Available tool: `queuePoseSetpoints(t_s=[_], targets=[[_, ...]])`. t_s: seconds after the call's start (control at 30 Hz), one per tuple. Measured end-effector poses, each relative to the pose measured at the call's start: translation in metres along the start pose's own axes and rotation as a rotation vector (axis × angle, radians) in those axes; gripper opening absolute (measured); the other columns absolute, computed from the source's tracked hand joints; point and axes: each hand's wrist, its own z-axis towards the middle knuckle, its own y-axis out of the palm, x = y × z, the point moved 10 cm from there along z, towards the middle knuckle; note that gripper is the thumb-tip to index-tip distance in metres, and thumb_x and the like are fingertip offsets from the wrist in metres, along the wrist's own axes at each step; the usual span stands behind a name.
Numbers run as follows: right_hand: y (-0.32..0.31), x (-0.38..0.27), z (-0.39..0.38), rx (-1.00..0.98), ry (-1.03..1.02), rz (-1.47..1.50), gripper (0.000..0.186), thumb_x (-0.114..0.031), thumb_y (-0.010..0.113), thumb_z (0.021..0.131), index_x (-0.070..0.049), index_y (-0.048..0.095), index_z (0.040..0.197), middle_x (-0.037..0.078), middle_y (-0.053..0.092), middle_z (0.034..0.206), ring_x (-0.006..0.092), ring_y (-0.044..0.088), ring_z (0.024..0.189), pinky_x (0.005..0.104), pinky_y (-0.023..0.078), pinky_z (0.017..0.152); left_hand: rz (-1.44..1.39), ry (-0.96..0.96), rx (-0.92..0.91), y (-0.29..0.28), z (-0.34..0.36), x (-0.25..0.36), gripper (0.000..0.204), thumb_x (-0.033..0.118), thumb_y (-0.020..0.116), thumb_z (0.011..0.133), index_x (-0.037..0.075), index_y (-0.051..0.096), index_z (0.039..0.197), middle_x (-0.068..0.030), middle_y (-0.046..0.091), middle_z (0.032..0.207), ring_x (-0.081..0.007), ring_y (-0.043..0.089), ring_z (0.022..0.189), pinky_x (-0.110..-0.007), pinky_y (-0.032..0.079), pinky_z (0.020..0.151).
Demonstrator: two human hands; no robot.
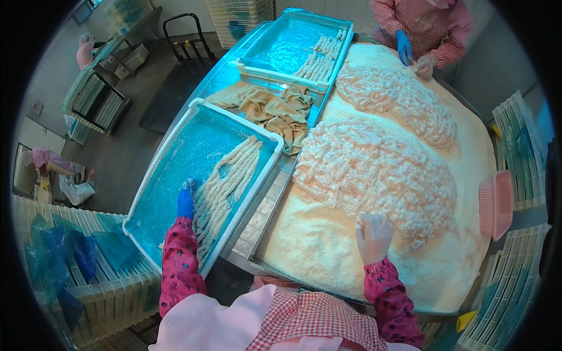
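- L hand point(185, 202), blue glove, pink patterned sleeve: I see it resting in the near white plastic tray lined w/ blue film point(153, 172), fingertips at the left edge of the pale breaded strips point(225, 187). Grip looks loose, fingers down on the film/strips; can't tell if it pinches anything.
- R hand point(373, 236), whitish glove: flat on the crumb-covered desk point(328, 240), fingers spread, grip released, nothing held. It sits at the near edge of the big heap of pale pink raw strips point(374, 169).
- Breaded strips lie lengthwise in rows, centre-right of the near tray, running from far corner toward me.
- 2nd heap of raw strips point(398, 99) further back on the desk, apart from the near heap by a band of crumbs.
- Far white tray w/ blue film point(281, 44) holds a smaller row of breaded strips point(322, 55) on its right side.
- Crumpled tan cloth point(275, 111) btwn the two trays.
- Another person in red-checked top, blue glove point(403, 47), works at the desk's far edge.
- Pink plastic basket point(496, 203) at the desk's right rim; stacks of white trays point(518, 146) beyond it.
- More stacked trays w/ blue film point(88, 263) on my left.
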Motion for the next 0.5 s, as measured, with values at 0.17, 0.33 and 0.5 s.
queuePoseSetpoints(t_s=[0.17, 0.33, 0.5], targets=[[-0.033, 0.032, 0.001, 0.137, 0.237, 0.241, 0.027, -0.003, 0.065, 0.064, -0.010, 0.058, 0.089, 0.007, 0.057, 0.083, 0.0260, 0.055, 0.082, 0.0376, 0.042, 0.072, 0.359, -0.168, -0.117, 0.058, 0.012, 0.035, 0.049, 0.041, 0.036, 0.094, 0.004, 0.048, 0.125, -0.0108, 0.051, 0.124, -0.0212, 0.046, 0.115, -0.034, 0.032, 0.100], [-0.046, -0.022, -0.009, -0.084, -0.126, 0.307, 0.025, -0.002, 0.065, 0.064, -0.006, 0.060, 0.088, 0.009, 0.061, 0.086, 0.0274, 0.058, 0.081, 0.0356, 0.045, 0.076, 0.023, 0.346, -0.132, 0.119, -0.054, 0.115, 0.048, 0.034, 0.042, 0.094, 0.004, 0.039, 0.131, -0.0139, 0.043, 0.131, -0.0254, 0.042, 0.119, -0.036, 0.031, 0.100], [-0.056, 0.063, -0.072, -0.067, 0.427, 0.445, 0.025, -0.008, 0.064, 0.070, -0.005, 0.063, 0.095, 0.010, 0.063, 0.090, 0.0272, 0.059, 0.089, 0.0361, 0.045, 0.082, 0.431, 0.798, -0.513, 0.272, -0.218, 0.202, 0.042, 0.016, 0.060, 0.079, 0.003, 0.051, 0.118, -0.0170, 0.058, 0.106, -0.0316, 0.056, 0.092, -0.039, 0.045, 0.078]])
